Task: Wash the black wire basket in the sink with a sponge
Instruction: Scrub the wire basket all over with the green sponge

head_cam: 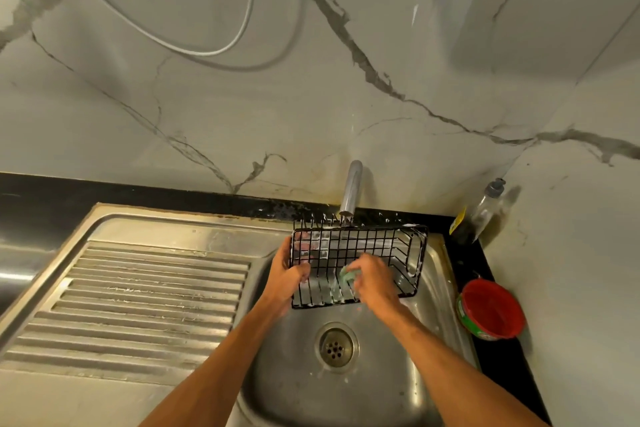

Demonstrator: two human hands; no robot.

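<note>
The black wire basket (pixel 360 265) is held above the steel sink (pixel 346 388), just below the tap (pixel 350 189), with foam clinging to its wires; the left hand (pixel 289 276) grips its left end, fingers curled round the rim. The right hand (pixel 374 282) pinches a green sponge (pixel 348 277) and presses it against the wires inside the basket. On the dark counter to the right stand a red tub (pixel 491 308) and a clear bottle (pixel 479 215)
</note>
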